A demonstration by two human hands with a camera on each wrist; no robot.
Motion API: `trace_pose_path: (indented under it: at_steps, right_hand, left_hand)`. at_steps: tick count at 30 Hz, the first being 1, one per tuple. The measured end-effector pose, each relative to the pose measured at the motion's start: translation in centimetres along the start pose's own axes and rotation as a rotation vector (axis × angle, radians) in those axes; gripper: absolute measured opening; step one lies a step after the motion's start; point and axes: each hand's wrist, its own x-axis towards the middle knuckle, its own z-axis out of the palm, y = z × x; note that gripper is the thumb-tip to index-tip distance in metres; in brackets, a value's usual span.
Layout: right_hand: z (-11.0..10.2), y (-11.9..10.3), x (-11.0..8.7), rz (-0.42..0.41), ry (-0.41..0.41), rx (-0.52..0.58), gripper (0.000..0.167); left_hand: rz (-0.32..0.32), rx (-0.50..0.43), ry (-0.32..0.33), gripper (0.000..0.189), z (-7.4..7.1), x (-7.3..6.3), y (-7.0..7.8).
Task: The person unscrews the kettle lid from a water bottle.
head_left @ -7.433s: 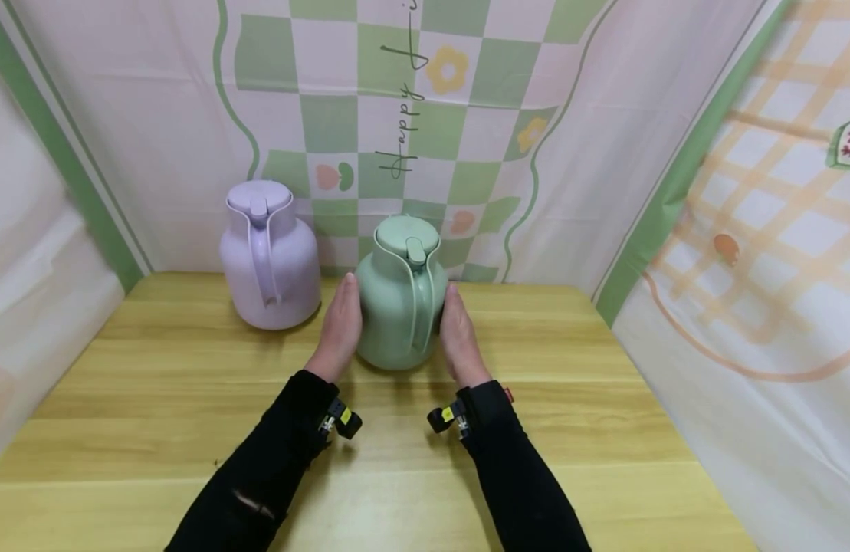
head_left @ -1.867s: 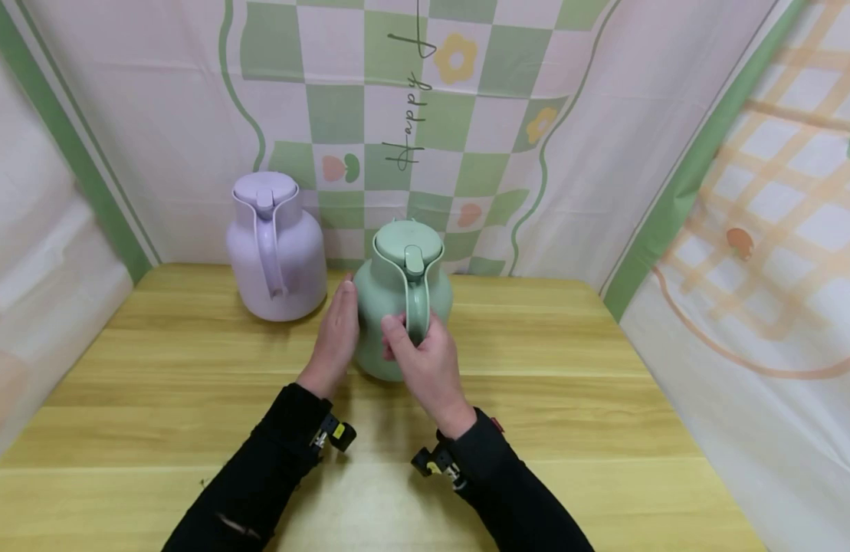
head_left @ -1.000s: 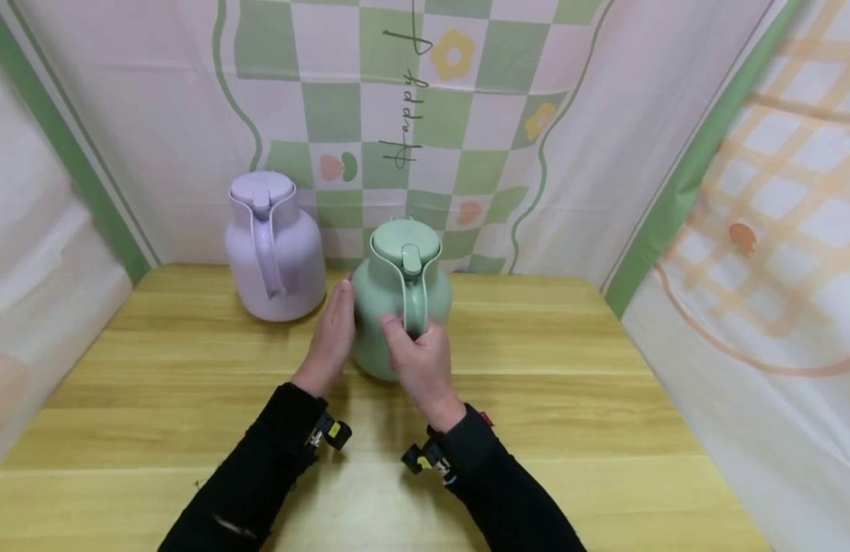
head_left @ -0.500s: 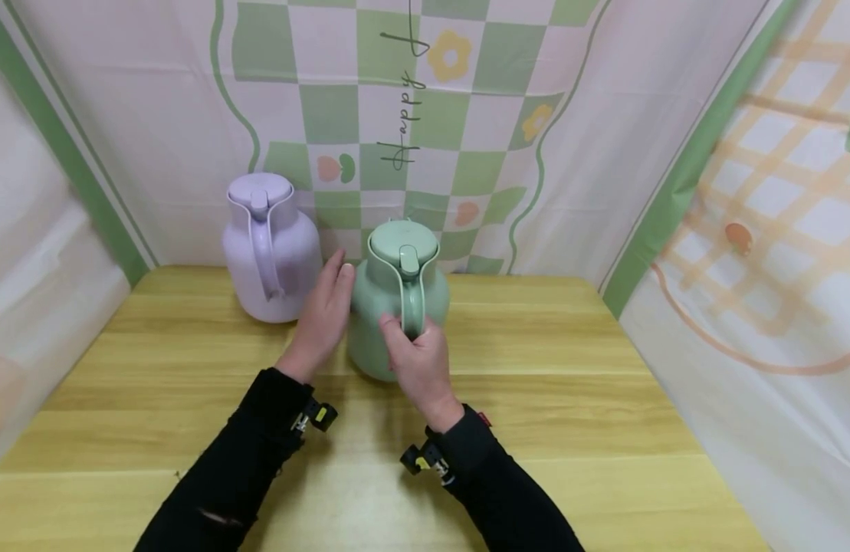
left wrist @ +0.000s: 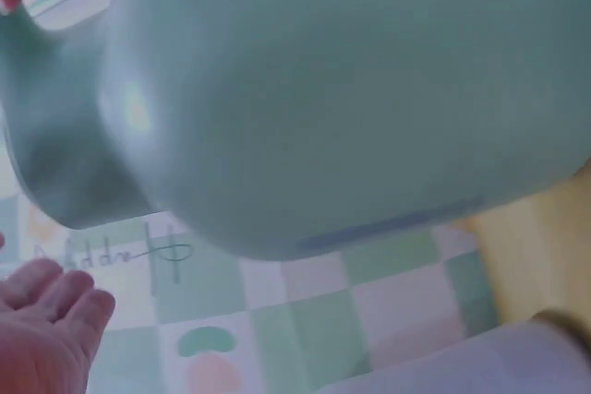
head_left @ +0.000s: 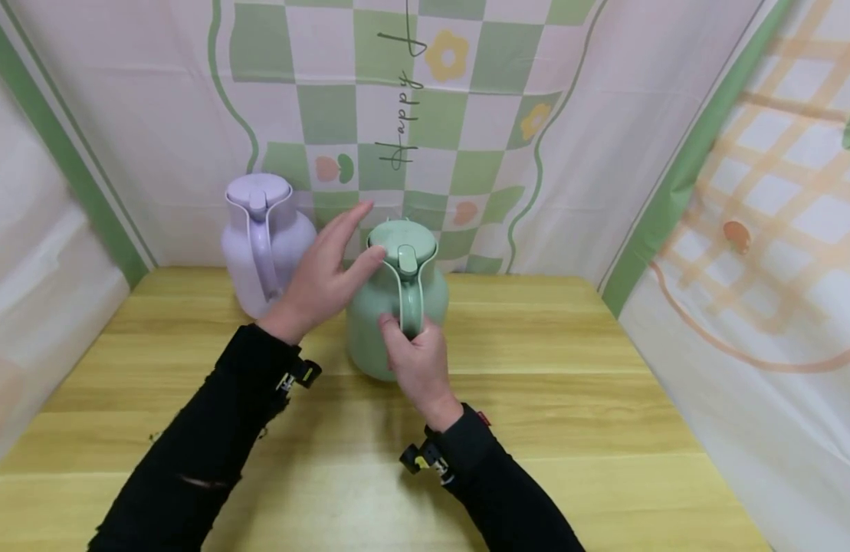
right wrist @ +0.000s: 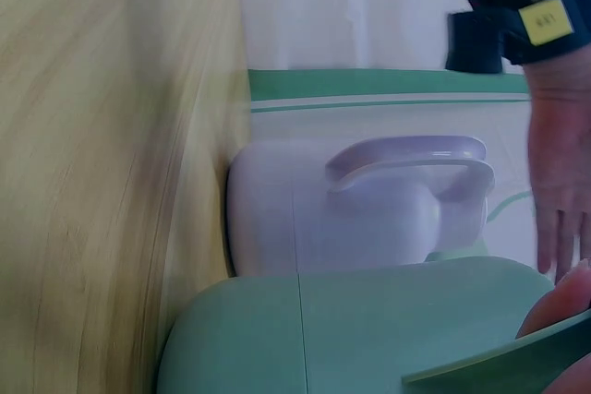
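Right hand grips the green lidded jug's handle while left hand spreads beside its lid

Curled fingers and thumb of the right hand wrap the lower part of the handle on the near side of the green lidded jug. The left hand is spread at the jug's upper left, its fingers straight and its thumb reaching to the left edge of the lid; whether the thumb touches there, one cannot tell. The green lidded jug stands upright on the wood-grain surface, its thumb lever above the handle.

To the left of the green lidded jug and a little behind it stands a lavender lidded jug, upright, partly hidden by the left hand. Behind the green lidded jug hangs a cloth backdrop with green checks, flowers and "Happy" lettered sideways. Nearer the person than the green lidded jug, two black sleeves come in, a small camera at each wrist.
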Motion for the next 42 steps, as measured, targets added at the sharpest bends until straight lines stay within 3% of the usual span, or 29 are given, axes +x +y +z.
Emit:
trace_pose_path:
  at_steps: [6,12,16,25,42]
  right_hand:
    - [0.0,0.0,-0.2,0.01,-0.017,0.014,0.048]
    - [-0.3,0.2,-0.4,0.015,-0.023,0.019,0.047]
    - [-0.3,0.3,-0.5,0.014,-0.037,0.026,0.047]
    - [0.0,0.2,-0.3,0.009,-0.037,0.04,0.048]
    - [-0.1,0.0,0.0,-0.013,-0.033,0.042,0.047]
  left_hand:
    - [0.09,0.135,-0.149,0.077,-0.6,2.0,1.4]
    - [0.097,0.209,-0.298,0.075,0.0,3.0,2.0]
    - [0.106,0.224,-0.353,0.074,0.3,3.2,1.9]
    - [0.118,0.291,-0.407,0.071,0.0,3.8,1.8]
    - [0.12,0.35,-0.422,0.058,-0.3,3.8,1.4]
